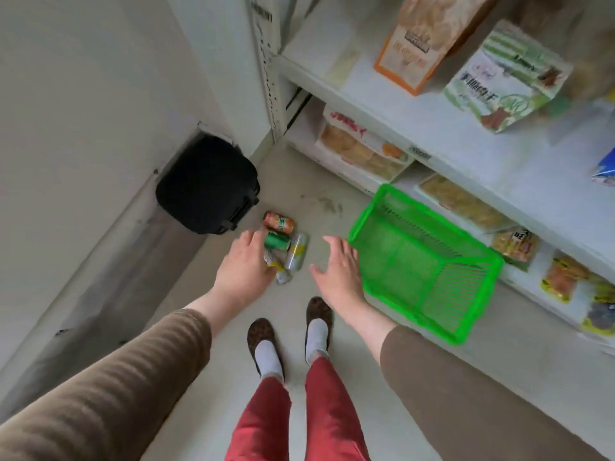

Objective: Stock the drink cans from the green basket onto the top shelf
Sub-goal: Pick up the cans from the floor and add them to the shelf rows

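On the floor beside the shelving, four drink cans (283, 246) lie clustered; we cannot read their blurred labels. Our left hand (246, 264) curls over them, grip unclear; our right hand (336, 266) hovers spread beside the tipped, empty green basket (422, 261).

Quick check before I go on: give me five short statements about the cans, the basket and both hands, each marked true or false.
1. The green basket holds all the cans. False: it looks empty; the cans lie on the floor to its left.
2. The orange can lies on its side near the black bin. True.
3. The right hand is gripping a can. False: it is open, fingers spread, beside the basket.
4. The left hand is down at the cluster of cans, by the green can. True.
5. The silver and yellow can stands upright. False: it lies on its side.
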Motion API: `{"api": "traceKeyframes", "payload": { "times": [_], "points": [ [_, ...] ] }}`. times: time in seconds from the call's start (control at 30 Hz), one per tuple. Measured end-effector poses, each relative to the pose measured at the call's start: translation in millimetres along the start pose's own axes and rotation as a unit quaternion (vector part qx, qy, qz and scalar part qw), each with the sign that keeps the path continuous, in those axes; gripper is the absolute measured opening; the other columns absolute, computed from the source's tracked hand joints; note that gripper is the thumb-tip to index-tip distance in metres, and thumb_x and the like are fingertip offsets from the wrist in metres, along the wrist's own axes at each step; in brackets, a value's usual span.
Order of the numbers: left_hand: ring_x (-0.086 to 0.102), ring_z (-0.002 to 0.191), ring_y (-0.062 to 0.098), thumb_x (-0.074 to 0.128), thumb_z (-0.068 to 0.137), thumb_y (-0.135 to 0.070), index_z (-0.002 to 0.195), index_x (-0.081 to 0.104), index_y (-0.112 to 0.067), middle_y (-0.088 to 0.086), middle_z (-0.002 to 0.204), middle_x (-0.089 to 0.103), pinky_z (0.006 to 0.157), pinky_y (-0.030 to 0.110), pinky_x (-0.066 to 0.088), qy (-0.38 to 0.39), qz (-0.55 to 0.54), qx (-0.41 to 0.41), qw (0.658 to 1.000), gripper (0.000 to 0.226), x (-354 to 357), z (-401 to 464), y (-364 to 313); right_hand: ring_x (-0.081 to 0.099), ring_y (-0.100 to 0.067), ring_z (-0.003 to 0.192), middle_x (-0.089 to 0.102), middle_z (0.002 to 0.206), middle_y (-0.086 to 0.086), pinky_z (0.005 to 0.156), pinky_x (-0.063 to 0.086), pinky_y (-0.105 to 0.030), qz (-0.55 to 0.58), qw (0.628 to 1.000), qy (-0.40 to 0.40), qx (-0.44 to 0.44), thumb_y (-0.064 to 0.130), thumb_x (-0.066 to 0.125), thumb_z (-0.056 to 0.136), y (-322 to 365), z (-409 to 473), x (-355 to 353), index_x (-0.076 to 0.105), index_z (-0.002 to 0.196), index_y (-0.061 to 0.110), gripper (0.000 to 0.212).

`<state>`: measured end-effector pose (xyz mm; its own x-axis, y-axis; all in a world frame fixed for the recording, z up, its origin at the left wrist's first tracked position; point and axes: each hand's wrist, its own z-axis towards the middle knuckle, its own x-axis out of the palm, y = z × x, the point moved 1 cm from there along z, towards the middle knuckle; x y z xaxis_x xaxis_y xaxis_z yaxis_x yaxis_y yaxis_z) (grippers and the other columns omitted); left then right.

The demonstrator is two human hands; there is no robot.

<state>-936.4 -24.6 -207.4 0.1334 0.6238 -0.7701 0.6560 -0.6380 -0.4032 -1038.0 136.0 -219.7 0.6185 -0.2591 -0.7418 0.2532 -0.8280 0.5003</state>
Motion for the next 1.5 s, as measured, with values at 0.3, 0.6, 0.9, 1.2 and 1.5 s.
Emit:
{"api": "traceKeyframes", "payload": {
  "times": [0.3, 0.6, 0.9, 1.2, 1.5],
  "points": [
    [0.037, 0.133, 0.029, 0.067, 0.086, -0.024, 0.148, 0.028, -0.015, 0.009, 0.146, 0.035, 0.109, 0.043, 0.037, 0.082, -0.014, -0.055, 0.995, 0.074, 165.3, 85.3, 91.9, 0.043, -0.032, 0.135, 0.049, 0.142, -0.013, 0.108, 0.035, -0.037, 0.074, 0.973, 0.127, 0.180, 0.022, 0.068, 0.093, -90.6, 109.9, 193.6, 0.045, 0.138, 0.009, 0.053],
    [0.038, 0.133, 0.027, 0.068, 0.083, -0.021, 0.144, 0.033, -0.015, 0.007, 0.143, 0.039, 0.110, 0.039, 0.036, 0.076, -0.025, -0.048, 0.996, 0.071, 266.1, 151.4, 153.0, 0.054, -0.037, 0.129, 0.051, 0.142, -0.016, 0.104, 0.048, -0.042, 0.120, 0.936, 0.135, 0.301, 0.028, 0.080, 0.085, -155.0, 197.3, 320.8, 0.036, 0.140, 0.007, 0.074],
    [0.043, 0.128, 0.026, 0.068, 0.081, -0.019, 0.141, 0.036, -0.017, 0.006, 0.138, 0.045, 0.106, 0.041, 0.041, 0.064, -0.036, -0.010, 0.997, 0.067, 305.7, 164.6, 171.9, 0.067, -0.034, 0.106, 0.065, 0.122, -0.014, 0.087, 0.051, -0.034, 0.215, 0.906, 0.077, 0.356, 0.025, 0.083, 0.079, -166.8, 219.6, 373.9, 0.045, 0.127, 0.008, 0.063],
    [0.043, 0.129, 0.026, 0.068, 0.081, -0.019, 0.143, 0.037, -0.017, 0.005, 0.139, 0.043, 0.105, 0.040, 0.042, 0.043, -0.064, -0.020, 0.997, 0.070, 206.6, 113.4, 106.0, 0.063, -0.024, 0.079, 0.067, 0.096, -0.001, 0.064, 0.041, -0.028, 0.248, 0.933, -0.009, 0.259, 0.020, 0.081, 0.074, -105.0, 149.3, 230.5, 0.049, 0.100, 0.018, 0.041],
    [0.046, 0.119, 0.027, 0.067, 0.077, -0.016, 0.136, 0.042, -0.019, 0.003, 0.129, 0.045, 0.092, 0.041, 0.047, -0.069, -0.085, 0.081, 0.991, 0.064, -38.6, 28.1, -37.7, 0.067, -0.021, 0.090, 0.069, 0.101, 0.000, 0.079, 0.055, -0.038, 0.298, 0.943, -0.136, 0.062, 0.028, 0.083, 0.065, 35.5, 54.0, -37.2, 0.047, 0.104, 0.030, 0.053]
  ]
}}
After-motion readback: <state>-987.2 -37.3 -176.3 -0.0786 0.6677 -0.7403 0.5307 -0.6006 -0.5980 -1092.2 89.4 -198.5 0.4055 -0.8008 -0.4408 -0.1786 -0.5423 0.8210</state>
